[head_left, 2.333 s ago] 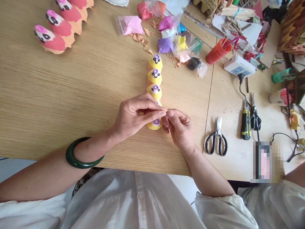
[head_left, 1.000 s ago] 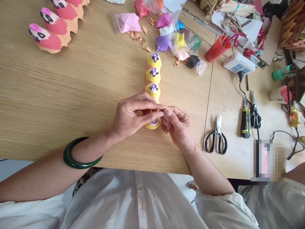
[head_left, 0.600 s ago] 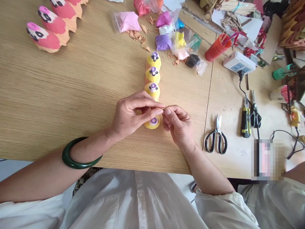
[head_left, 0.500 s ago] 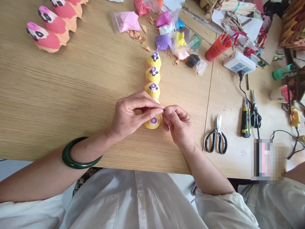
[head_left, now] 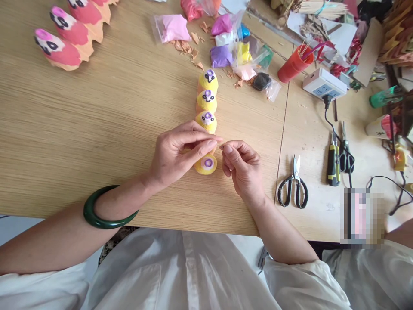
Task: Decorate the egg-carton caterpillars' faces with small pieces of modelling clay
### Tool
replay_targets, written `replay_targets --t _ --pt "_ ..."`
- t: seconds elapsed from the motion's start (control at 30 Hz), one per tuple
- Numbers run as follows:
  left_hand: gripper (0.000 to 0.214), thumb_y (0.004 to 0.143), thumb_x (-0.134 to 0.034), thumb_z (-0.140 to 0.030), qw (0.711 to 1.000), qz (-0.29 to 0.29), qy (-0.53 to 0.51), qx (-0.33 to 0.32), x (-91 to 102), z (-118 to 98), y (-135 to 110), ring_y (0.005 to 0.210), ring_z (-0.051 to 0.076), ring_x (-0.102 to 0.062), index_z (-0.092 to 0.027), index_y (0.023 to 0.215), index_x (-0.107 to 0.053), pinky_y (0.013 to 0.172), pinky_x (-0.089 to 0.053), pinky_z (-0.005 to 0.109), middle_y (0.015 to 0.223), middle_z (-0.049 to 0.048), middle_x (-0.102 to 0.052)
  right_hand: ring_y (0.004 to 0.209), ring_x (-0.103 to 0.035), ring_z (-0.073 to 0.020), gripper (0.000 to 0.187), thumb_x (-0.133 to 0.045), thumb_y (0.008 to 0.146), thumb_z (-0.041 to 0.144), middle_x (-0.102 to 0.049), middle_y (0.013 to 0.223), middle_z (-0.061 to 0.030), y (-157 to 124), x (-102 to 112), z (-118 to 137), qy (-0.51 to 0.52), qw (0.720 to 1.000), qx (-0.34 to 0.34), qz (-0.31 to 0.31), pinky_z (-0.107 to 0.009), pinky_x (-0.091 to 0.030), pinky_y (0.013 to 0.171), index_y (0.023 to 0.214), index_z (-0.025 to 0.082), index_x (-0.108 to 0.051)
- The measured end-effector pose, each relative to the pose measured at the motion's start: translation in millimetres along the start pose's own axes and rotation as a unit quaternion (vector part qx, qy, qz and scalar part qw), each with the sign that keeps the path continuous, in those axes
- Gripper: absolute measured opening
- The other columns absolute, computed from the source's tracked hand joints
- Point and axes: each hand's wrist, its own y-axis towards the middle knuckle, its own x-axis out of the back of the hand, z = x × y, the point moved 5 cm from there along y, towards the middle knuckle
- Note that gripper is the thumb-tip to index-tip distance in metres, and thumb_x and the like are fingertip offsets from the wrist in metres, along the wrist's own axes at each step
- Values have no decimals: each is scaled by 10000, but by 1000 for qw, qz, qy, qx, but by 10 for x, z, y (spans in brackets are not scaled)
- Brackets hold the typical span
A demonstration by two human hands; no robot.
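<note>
A row of yellow painted egg-carton cups [head_left: 206, 101] runs down the wooden table [head_left: 80, 142], each cup with a purple and black face. My left hand [head_left: 182, 148], with a green bangle [head_left: 103, 211] on its wrist, wraps over the row's lower part and hides one cup. The lowest cup [head_left: 206, 164] shows a purple ring below that hand. My right hand [head_left: 241, 165] sits just right of the row, thumb and fingers pinched together. Nothing held in that pinch is visible. A row of pink painted cups [head_left: 64, 51] lies at the top left.
Small bags of coloured clay [head_left: 222, 56] and wood shavings [head_left: 183, 49] lie beyond the row. To the right are black-handled scissors [head_left: 293, 189], a yellow-and-black handled tool [head_left: 333, 165], a red cup [head_left: 294, 64] and a power strip [head_left: 324, 84] with a cord.
My right hand has drawn slightly away from my left, so their fingertips no longer touch. The view has shifted a little, moving the table items slightly left.
</note>
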Motion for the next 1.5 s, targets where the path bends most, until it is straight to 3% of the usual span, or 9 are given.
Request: replay_targets --t 0.37,0.87,1.0,1.23,1.5 --pt "255 993 -753 -442 1000 -8 -2 23 5 5 11 691 110 -639 -212 944 -853 693 -548 267 848 24 -753 477 -357 -50 397 -867 842 549 -438 556 88 13 2 0 9 1000 8 1 -190 -327 424 760 199 -700" --pt "162 972 -767 -350 999 32 -13 33 -41 19 3 758 124 -709 -243 1034 -871 627 -548 240 967 33 -784 498 -392 -56 397 -835 872 570 -497 602 72 8 21 -28 -30 999 3 12 -202 -347 451 820 204 -692" --pt "106 939 -799 -300 999 28 0 26 -39 22 2 775 129 -721 -241 989 -871 662 -563 240 930 22 -784 491 -401 -56 419 -851 850 591 -492 597 72 -5 4 -19 -53 998 1 17 -213 -334 450 811 204 -696" --pt "145 951 -793 -341 999 13 -23 36 -27 27 7 793 146 -727 -212 907 -844 711 -588 267 884 25 -781 508 -378 -60 429 -721 949 624 -509 644 57 -25 13 -43 -50 999 -4 14 -220 -359 460 857 205 -723" --pt "169 929 -813 -402 998 1 -22 65 -15 26 19 708 136 -674 -245 872 -842 657 -551 290 862 27 -780 506 -394 -57 402 -872 824 586 -536 642 65 -32 -19 -1 -59 998 -8 16 -222 -349 447 858 208 -738"
